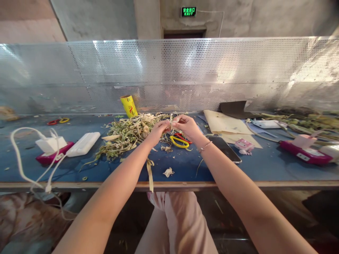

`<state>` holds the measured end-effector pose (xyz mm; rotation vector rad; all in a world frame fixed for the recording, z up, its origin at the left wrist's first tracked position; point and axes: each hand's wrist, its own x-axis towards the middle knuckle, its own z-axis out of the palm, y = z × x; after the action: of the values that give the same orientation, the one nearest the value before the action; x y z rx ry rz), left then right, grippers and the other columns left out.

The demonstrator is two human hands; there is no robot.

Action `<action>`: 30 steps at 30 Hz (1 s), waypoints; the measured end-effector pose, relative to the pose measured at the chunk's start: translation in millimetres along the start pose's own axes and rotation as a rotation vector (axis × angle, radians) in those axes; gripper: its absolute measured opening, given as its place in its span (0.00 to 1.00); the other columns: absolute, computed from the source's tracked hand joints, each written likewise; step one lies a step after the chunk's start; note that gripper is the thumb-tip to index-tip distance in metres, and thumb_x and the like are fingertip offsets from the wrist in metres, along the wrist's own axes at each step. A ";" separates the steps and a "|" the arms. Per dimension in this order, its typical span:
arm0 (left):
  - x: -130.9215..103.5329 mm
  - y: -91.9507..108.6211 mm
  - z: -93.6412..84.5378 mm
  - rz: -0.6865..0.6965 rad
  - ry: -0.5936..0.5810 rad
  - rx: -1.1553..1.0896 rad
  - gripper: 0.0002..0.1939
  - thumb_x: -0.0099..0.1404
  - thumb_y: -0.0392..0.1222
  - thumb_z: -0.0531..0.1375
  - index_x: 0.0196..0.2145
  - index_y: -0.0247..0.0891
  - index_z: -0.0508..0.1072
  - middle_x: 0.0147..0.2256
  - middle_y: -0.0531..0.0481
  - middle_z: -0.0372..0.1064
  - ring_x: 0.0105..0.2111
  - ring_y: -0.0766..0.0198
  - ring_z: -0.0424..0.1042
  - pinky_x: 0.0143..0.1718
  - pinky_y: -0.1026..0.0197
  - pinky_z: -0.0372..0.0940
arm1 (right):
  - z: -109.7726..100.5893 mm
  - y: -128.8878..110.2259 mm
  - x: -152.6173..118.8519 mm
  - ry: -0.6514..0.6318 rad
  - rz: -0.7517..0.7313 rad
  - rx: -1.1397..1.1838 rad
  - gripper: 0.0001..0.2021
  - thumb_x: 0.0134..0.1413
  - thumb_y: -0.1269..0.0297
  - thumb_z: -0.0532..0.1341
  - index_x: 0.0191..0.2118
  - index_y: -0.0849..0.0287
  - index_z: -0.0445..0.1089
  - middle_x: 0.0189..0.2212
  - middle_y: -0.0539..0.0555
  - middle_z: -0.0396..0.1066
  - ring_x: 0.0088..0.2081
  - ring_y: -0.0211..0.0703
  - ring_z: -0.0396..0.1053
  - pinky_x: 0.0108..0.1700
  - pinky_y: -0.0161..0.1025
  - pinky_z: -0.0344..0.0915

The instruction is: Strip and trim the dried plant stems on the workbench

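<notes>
Left hand (160,128) and right hand (188,125) pinch a pale scrap (175,120) between narrowed fingers, seemingly teasing it apart; next move likely needs gentle pulling

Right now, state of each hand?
Left hand: fingers curled at a small pale piece; grip can't be told.
Right hand: closed, apparently pinching the same piece.

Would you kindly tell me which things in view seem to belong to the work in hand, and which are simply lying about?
Likely part of the work:
small pale piece between left hand and right hand
heap of dry plants beside them
perhaps the nearby scissors

Apparently just lying about:
yellow tube
phone
white block
pink trinket
</notes>
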<state>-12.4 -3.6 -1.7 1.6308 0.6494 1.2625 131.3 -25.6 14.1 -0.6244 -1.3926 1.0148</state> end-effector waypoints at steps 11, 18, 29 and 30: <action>2.5 -3.7 0.3 0.011 0.008 0.049 0.14 0.55 0.52 0.57 0.25 0.38 0.65 0.22 0.54 0.59 0.22 0.72 0.58 0.27 0.66 0.55 | -3.6 4.5 3.1 0.070 -0.010 -0.064 0.17 0.28 0.54 0.68 0.24 0.59 0.67 0.21 0.48 0.68 0.22 0.31 0.62 0.25 0.33 0.62; 1.6 -2.0 7.3 -0.018 0.055 0.015 0.17 0.54 0.56 0.57 0.32 0.39 0.68 0.24 0.53 0.62 0.24 0.71 0.61 0.26 0.66 0.56 | -6.8 7.4 5.4 0.089 -0.052 -0.113 0.13 0.32 0.56 0.67 0.24 0.59 0.68 0.20 0.48 0.67 0.22 0.32 0.63 0.26 0.34 0.62; -1.8 12.2 11.3 -0.218 0.043 -0.325 0.13 0.50 0.49 0.63 0.28 0.37 0.68 0.21 0.56 0.59 0.19 0.75 0.57 0.22 0.66 0.55 | 0.5 0.5 -1.0 -0.009 -0.059 -0.173 0.13 0.34 0.57 0.66 0.25 0.58 0.67 0.19 0.46 0.64 0.20 0.31 0.57 0.22 0.33 0.55; -2.7 13.4 11.1 -0.222 0.041 -0.346 0.14 0.50 0.49 0.63 0.29 0.37 0.67 0.21 0.57 0.59 0.19 0.76 0.57 0.22 0.67 0.55 | 0.5 0.7 -0.9 0.011 -0.062 -0.176 0.13 0.34 0.57 0.66 0.25 0.58 0.66 0.18 0.46 0.63 0.19 0.30 0.56 0.22 0.32 0.54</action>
<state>-4.6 -15.4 8.9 1.2179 0.5822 1.1734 130.7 -26.2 13.1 -0.7107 -1.4926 0.8445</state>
